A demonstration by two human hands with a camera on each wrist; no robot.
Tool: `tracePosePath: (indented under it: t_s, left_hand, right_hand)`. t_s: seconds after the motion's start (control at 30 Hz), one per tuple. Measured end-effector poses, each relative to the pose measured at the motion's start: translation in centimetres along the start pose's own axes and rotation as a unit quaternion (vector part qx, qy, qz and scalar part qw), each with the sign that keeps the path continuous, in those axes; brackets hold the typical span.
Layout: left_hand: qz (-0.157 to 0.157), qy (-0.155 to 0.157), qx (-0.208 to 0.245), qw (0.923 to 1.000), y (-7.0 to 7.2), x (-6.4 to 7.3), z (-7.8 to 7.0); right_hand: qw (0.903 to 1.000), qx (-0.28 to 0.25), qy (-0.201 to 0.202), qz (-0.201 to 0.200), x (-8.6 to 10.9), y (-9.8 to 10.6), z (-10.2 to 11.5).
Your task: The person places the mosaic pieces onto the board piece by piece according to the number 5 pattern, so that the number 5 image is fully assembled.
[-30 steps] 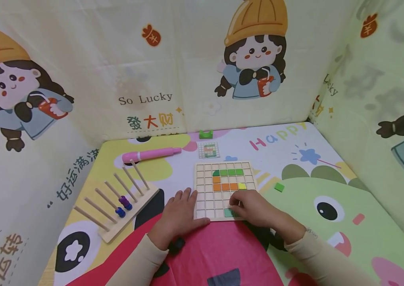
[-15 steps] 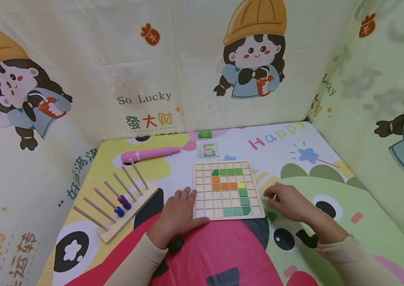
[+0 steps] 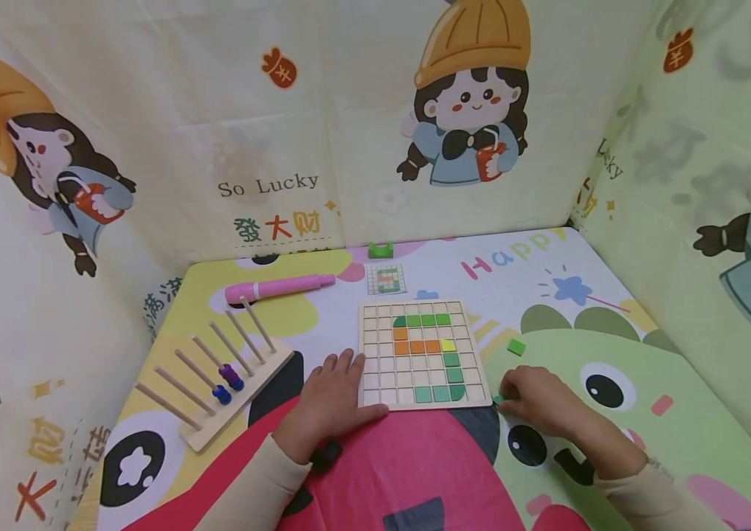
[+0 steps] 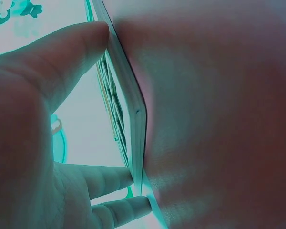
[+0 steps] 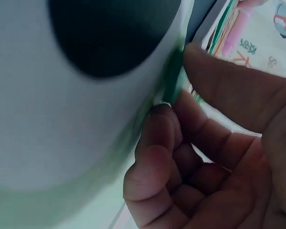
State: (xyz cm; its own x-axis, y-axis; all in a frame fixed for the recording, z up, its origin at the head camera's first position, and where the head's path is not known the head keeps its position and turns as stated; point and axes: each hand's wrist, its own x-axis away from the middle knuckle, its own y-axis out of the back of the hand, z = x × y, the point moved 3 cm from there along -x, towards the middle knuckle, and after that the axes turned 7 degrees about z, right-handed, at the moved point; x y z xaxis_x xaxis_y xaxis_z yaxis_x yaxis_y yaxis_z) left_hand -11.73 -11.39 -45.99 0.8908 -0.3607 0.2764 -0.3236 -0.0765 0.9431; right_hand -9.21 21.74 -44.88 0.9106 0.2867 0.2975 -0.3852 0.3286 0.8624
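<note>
A square wooden grid board (image 3: 378, 380) lies in front of the person, its cells partly filled with green, orange and yellow tiles. At its lower left corner rests my left hand (image 3: 330, 402), fingers spread along the left edge and thumb at the front edge. The left wrist view shows its thumb (image 4: 81, 45) and fingertips against the board's side. Just right of the board, my right hand (image 3: 538, 402) pinches a dark green tile (image 5: 173, 78) low at the mat, between thumb and index finger. Most of that tile is hidden by the fingers in the head view.
A light green tile (image 3: 516, 346) lies right of the board. Behind the board are a small pattern card (image 3: 385, 279) and a green holder (image 3: 381, 251). To the left stand a wooden peg rack (image 3: 236, 398) with blue and purple beads and a pink pen-like stick (image 3: 280, 287).
My right hand has left the board, moved right, then dropped toward the front onto the dark green tile. More green tiles show on the board's lower right. The left hand stays put.
</note>
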Motion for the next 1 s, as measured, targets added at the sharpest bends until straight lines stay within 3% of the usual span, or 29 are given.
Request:
tracePosePath:
  t_s: [0.4, 0.63, 0.77, 1.0]
  left_hand:
    - [-0.002, -0.002, 0.000, 1.0000, -0.2, 0.1, 0.1]
    - [-0.005, 0.000, -0.007, 1.0000, 0.0, 0.2, 0.1]
    - [-0.007, -0.001, -0.009, 0.9999, 0.0, 0.1, 0.0]
    - [-0.006, 0.000, -0.006, 1.0000, 0.1, 0.1, 0.0]
  right_hand:
    - [0.9984, -0.031, 0.007, -0.046, 0.3, 0.2, 0.0]
    - [0.9921, -0.061, 0.065, -0.088, -0.3, 1.9, 0.8]
    - [0.9898, -0.075, 0.086, -0.085, -1.0, 2.2, 2.1]
    - [0.9846, -0.121, 0.117, -0.046, -2.8, 1.4, 4.6]
